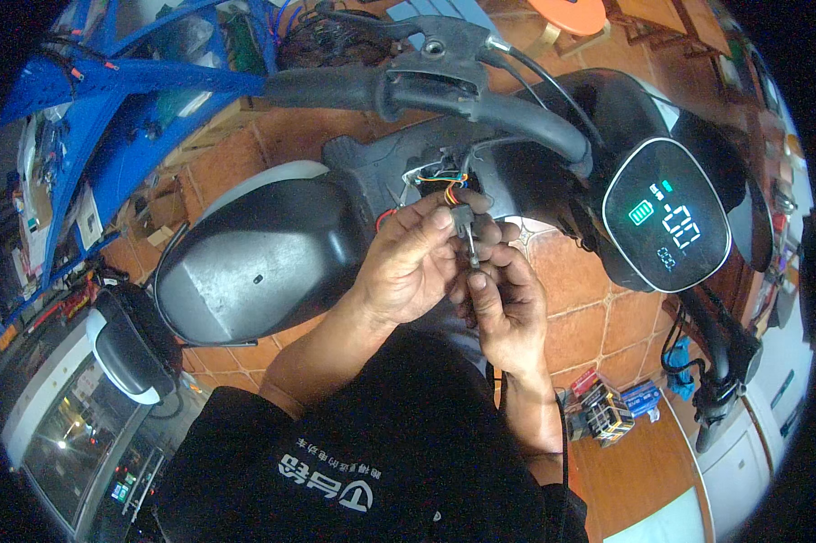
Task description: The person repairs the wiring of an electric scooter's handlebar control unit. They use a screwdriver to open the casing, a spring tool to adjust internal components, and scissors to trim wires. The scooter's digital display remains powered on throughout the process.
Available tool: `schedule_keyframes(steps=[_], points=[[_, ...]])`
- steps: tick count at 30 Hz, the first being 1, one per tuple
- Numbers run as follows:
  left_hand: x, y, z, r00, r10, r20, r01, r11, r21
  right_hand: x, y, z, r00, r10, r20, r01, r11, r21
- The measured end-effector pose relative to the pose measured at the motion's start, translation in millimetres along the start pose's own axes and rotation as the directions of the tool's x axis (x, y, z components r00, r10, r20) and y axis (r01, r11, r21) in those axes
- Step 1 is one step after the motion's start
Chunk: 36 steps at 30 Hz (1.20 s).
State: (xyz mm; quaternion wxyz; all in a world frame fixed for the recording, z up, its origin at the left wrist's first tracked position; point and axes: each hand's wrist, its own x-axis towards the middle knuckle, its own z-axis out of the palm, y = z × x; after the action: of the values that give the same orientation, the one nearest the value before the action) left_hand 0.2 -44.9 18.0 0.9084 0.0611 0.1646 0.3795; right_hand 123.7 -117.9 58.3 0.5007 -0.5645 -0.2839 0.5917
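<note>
In front of my chest, my left hand point(406, 264) pinches a small dark wired part point(462, 218) between thumb and fingers. Thin red, yellow and orange wires point(450, 193) run from it up to an opening point(440, 170) in the electric scooter's body. My right hand point(511, 312) is closed just beside it, thumb and fingers around the lower end of a slim metal piece point(471, 251) that points up to the dark part. Whether the two pieces are joined cannot be made out. Fingers hide much of both.
A scooter's black seat point(263, 258) lies to the left, its handlebar point(327, 90) across the far side. The lit display point(666, 215) stands at right. Small boxes point(602, 409) sit on a wooden surface at lower right. Blue shelving point(137, 86) and an orange stool point(571, 14) are farther off.
</note>
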Motion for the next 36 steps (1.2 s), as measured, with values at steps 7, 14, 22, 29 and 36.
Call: schedule_keyframes(steps=[7,14,22,29,36], points=[[2.0,-5.0,2.0,0.999,0.013,-0.044,-0.013,1.000,0.005,-0.1,-12.5,-6.7,0.991,0.126,0.037,-0.127,0.992,0.021],[3.1,-5.4,3.9,0.999,0.002,0.054,0.000,0.999,-0.043,1.0,-12.0,-10.0,0.990,0.137,0.016,-0.137,0.990,0.026],[3.3,-20.3,6.6,0.997,0.072,-0.016,-0.072,0.997,0.002,-5.2,12.8,-3.6,0.975,-0.189,-0.115,0.168,0.971,-0.172],[2.4,-23.2,6.1,0.997,0.073,0.003,-0.073,0.996,-0.049,-5.1,5.6,1.2,0.941,-0.308,-0.137,0.244,0.903,-0.355],[2.1,-23.8,6.4,0.996,0.083,0.012,-0.082,0.995,-0.048,-5.8,2.1,4.8,0.923,-0.361,-0.131,0.256,0.833,-0.491]])
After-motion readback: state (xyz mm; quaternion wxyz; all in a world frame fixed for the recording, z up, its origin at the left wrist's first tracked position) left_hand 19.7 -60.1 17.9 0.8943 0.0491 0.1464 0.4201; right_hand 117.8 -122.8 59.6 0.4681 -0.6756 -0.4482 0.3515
